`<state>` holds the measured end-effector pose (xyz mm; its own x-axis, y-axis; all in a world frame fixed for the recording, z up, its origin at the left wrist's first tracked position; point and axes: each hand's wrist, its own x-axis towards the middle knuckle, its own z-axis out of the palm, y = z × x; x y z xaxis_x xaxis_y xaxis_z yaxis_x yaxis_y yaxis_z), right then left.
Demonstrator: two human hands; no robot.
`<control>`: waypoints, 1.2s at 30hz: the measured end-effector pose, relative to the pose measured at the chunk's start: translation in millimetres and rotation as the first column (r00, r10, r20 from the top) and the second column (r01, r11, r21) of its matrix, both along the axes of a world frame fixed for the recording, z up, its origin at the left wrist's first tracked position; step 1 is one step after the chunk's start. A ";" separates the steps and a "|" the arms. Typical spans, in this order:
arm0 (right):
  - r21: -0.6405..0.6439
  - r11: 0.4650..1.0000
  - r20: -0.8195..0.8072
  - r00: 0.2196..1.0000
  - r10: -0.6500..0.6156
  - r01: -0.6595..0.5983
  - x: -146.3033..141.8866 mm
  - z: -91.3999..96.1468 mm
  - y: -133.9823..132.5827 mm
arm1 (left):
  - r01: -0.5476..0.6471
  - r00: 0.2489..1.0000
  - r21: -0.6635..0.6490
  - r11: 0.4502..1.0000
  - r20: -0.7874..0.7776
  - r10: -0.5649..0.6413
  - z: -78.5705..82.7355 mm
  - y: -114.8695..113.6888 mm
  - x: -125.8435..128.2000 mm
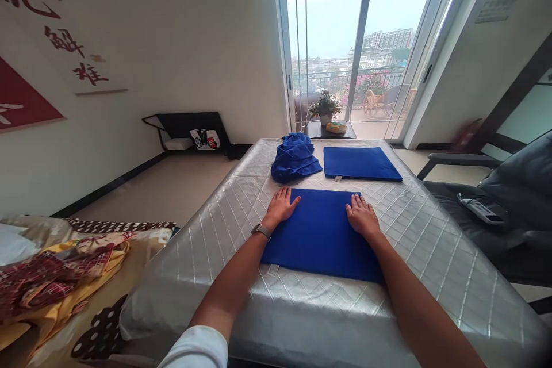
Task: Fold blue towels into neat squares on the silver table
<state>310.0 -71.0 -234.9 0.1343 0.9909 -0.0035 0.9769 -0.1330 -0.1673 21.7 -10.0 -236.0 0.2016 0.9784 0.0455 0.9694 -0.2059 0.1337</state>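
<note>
A flat, folded blue cloth (321,236) with a small white tag at its near left edge lies on the silver quilted cover (215,253). My left hand (281,207) rests on its far left corner, fingers stretched out. On the far right corner lies my right hand (362,214), palm down with the fingers extended. Beyond my hands sits a crumpled heap of blue cloth (295,158). To the right of that heap is a second flat, folded blue cloth (361,163), also tagged.
A bed with rumpled yellow and plaid bedding (64,276) stands at the left. At the right is a dark armchair (466,213) holding a white device (480,210). A potted plant (325,108) stands by the glass door.
</note>
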 end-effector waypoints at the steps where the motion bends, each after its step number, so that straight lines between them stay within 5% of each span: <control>1: 0.002 1.000 0.001 1.000 -0.001 0.001 -0.2 0.1 -0.2 | 0.001 1.000 -0.013 1.000 -0.008 -0.001 1.4 0.4 -0.5; 6: 0.012 1.000 0.000 1.000 -0.009 0.009 -2.6 0.6 -1.1 | -0.051 0.995 -0.046 0.998 -0.083 0.047 13.3 1.8 8.8; 9: 0.032 0.999 0.004 1.000 -0.012 0.012 -4.1 0.3 -1.0 | -0.035 0.995 0.026 0.999 -0.088 0.037 19.4 -5.4 43.2; 12: 0.046 0.999 0.022 1.000 -0.009 0.008 -2.7 -1.4 -1.5 | 0.187 0.982 0.065 0.980 -0.019 -0.187 19.3 -22.3 101.2; 15: 0.027 0.999 0.078 0.996 0.035 -0.037 3.0 -4.4 -3.7 | 0.411 0.908 0.131 0.902 0.028 -0.418 15.0 -40.9 159.8; 19: -0.007 0.995 0.132 0.987 0.097 -0.097 9.7 -7.2 -6.5 | 0.489 0.858 0.195 0.850 0.071 -0.509 8.2 -49.8 193.6; 29: 0.039 0.999 0.039 0.999 0.009 -0.010 0.7 -2.7 -1.9 | 0.372 0.924 0.058 0.926 0.072 -0.375 -1.2 -30.3 125.5; 36: 0.018 1.000 0.014 1.000 -0.005 0.005 2.7 -3.8 0.2 | 0.188 0.980 0.018 0.982 0.058 -0.188 -0.3 -16.9 39.6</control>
